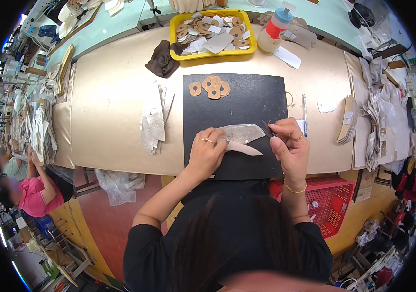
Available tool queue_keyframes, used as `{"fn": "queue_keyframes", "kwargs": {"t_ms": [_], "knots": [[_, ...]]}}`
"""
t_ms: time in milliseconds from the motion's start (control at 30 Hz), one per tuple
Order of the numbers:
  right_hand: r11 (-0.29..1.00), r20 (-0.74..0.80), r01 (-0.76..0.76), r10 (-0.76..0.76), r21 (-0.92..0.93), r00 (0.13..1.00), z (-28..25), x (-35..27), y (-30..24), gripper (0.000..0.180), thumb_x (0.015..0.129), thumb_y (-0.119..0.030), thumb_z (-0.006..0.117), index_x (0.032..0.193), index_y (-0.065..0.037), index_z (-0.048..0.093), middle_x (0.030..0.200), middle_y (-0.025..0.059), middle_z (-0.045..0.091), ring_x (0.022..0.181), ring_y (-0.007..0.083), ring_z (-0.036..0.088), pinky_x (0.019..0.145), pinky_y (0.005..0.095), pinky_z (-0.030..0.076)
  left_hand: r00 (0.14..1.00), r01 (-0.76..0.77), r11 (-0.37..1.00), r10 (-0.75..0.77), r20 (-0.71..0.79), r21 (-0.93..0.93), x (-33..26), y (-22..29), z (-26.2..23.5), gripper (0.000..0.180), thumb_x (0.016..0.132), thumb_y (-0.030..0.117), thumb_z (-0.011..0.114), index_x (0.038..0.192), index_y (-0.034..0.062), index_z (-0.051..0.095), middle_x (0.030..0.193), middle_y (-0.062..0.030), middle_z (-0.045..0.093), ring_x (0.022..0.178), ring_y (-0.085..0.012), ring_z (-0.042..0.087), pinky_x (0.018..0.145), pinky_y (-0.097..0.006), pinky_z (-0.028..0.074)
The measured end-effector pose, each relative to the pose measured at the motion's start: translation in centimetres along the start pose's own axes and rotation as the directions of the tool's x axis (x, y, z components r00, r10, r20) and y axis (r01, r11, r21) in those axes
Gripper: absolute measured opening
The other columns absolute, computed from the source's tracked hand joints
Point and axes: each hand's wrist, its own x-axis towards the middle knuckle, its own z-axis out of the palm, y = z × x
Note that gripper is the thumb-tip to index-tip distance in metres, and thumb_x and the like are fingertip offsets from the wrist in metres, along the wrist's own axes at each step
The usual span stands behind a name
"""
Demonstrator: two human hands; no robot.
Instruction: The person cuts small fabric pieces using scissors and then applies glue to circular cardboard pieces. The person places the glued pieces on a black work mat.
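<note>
A black mat [232, 109] lies in front of me, with a curved light-grey cut piece [247, 132] on it. A narrower pale beige flap [247, 149] sticks out beside it; I cannot tell whether the two are joined. My left hand [206, 151] grips their left end, fingers bent over it. Near the piece's right tip, my right hand [289, 146] pinches a small dark pointed tool [268, 129], perhaps a blade. Tan pieces with round holes [214, 87] lie overlapping at the mat's far left.
Behind the mat stands a yellow tray [174, 41] of small tan and white pieces. Next to it are a blue-capped bottle [273, 34] and dark brown cloth [162, 59]. More grey pieces [152, 124] lie left. A pen [305, 114] lies right; a red crate [334, 204] sits below.
</note>
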Motion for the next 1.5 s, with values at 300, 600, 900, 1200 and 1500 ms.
{"fn": "queue_keyframes", "kwargs": {"t_ms": [300, 600, 900, 1200, 1500], "knots": [[0.946, 0.044, -0.206, 0.201, 0.249, 0.979, 0.2, 0.2, 1.5, 0.037, 0.097, -0.021, 0.06, 0.123, 0.004, 0.053, 0.128, 0.0216, 0.057, 0.044, 0.0006, 0.039, 0.042, 0.015, 0.034, 0.804, 0.517, 0.455, -0.549, 0.228, -0.725, 2.0, -0.6, -6.3, 0.021, 0.09, -0.003, 0.058, 0.108, 0.0048, 0.051, 0.096, -0.0087, 0.068, 0.082, -0.0126, 0.063, 0.067, -0.022, 0.046], [0.757, 0.135, -0.269, 0.235, 0.596, 0.963, 1.8, 1.4, 2.8, 0.035, 0.099, -0.018, 0.053, 0.13, -0.001, 0.049, 0.136, 0.0196, 0.053, 0.04, 0.0002, 0.037, 0.037, 0.0168, 0.03, 0.943, 0.324, 0.528, -0.241, 0.228, -0.785, 3.4, 0.9, -5.7, 0.014, 0.09, -0.006, 0.054, 0.102, 0.0015, 0.058, 0.1, -0.0088, 0.068, 0.089, -0.0123, 0.061, 0.074, -0.026, 0.047], [0.55, 0.229, -0.342, 0.265, 0.762, 0.937, 0.8, 1.3, 3.2, 0.022, 0.099, -0.016, 0.052, 0.118, -0.004, 0.053, 0.125, 0.0135, 0.061, 0.038, 0.002, 0.037, 0.037, 0.0186, 0.027, 0.958, 0.284, 0.709, -0.238, 0.16, -0.646, 3.5, 1.8, -6.0, 0.021, 0.076, -0.006, 0.048, 0.083, -0.0012, 0.067, 0.094, -0.01, 0.067, 0.084, -0.0187, 0.06, 0.076, -0.028, 0.047], [0.88, 0.621, -0.344, 0.075, 0.327, 0.78, 0.7, 0.9, 0.9, 0.027, 0.082, -0.012, 0.075, 0.104, -0.001, 0.063, 0.126, 0.0177, 0.061, 0.112, 0.0184, 0.06, 0.091, 0.0288, 0.048, 0.836, 0.45, 0.182, -0.431, 0.341, -0.874, 3.0, 1.3, -5.0, 0.038, 0.098, 0.032, 0.048, 0.107, -0.0025, 0.063, 0.104, -0.007, 0.061, 0.096, -0.0136, 0.057, 0.087, -0.029, 0.045], [0.982, 0.269, -0.09, 0.133, -0.165, 0.954, 0.9, 0.8, 0.7, 0.026, 0.082, -0.012, 0.077, 0.101, 0.001, 0.065, 0.087, 0.0054, 0.066, 0.074, 0.0069, 0.06, 0.065, 0.021, 0.048, 0.891, 0.427, 0.432, -0.352, 0.287, -0.795, 3.0, 2.3, -6.3, 0.02, 0.091, 0.012, 0.059, 0.104, -0.0029, 0.064, 0.109, -0.0052, 0.058, 0.095, -0.0127, 0.058, 0.084, -0.025, 0.046]]}}
